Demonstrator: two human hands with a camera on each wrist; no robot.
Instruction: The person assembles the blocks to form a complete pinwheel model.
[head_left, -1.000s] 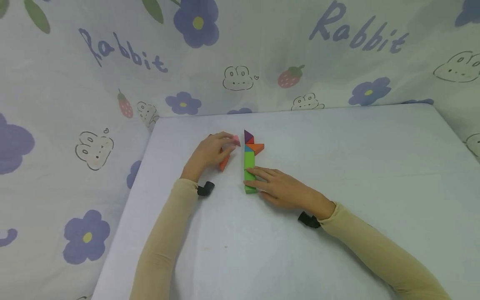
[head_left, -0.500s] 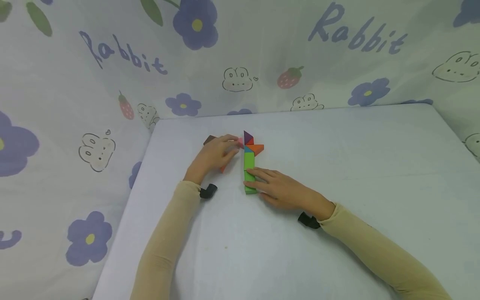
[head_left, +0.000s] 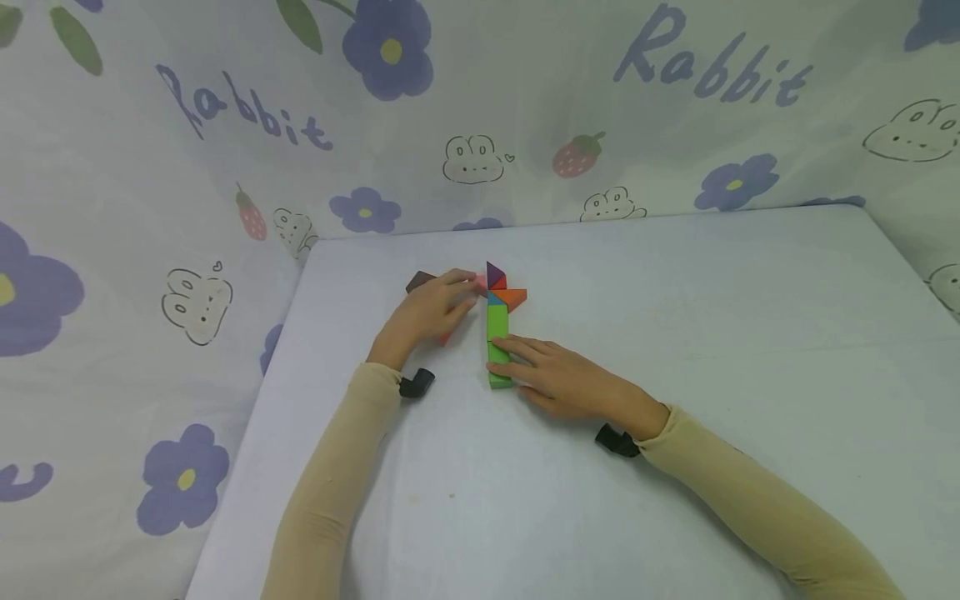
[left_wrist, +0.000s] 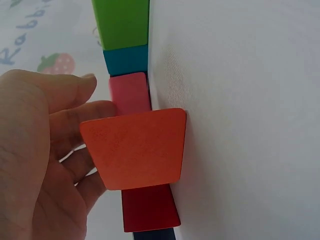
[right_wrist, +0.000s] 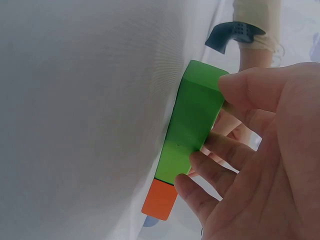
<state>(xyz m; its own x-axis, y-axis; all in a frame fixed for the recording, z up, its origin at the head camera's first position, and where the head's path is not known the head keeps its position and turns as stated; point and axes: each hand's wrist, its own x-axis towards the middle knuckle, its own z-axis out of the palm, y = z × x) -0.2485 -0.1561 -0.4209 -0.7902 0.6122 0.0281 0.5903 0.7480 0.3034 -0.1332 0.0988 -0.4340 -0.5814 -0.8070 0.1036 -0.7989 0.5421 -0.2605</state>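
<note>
A row of wooden blocks lies on the table: two green blocks point(head_left: 498, 322), a small blue block point(head_left: 497, 297) beyond them, a purple triangle point(head_left: 495, 275) at the far end. An orange block point(head_left: 514, 298) juts out to the right, beside a little red piece. My left hand point(head_left: 427, 310) touches a pink block point(left_wrist: 131, 94) against the row's left side with its fingertips, thumb held apart. The fingers of my right hand point(head_left: 572, 380) rest across the nearer green block; its thumb point(right_wrist: 250, 90) lies by the near end.
Beneath and around my left hand lie a dark brown block point(head_left: 420, 282), an orange block point(left_wrist: 137, 150) and a dark red block point(left_wrist: 150, 207), partly hidden in the head view. A printed cloth point(head_left: 525, 108) hangs behind the white table point(head_left: 675, 317).
My left hand has shifted slightly right, bringing the pink block up against the row. The dark brown block has come into sight behind that hand. My right hand stays in place.
</note>
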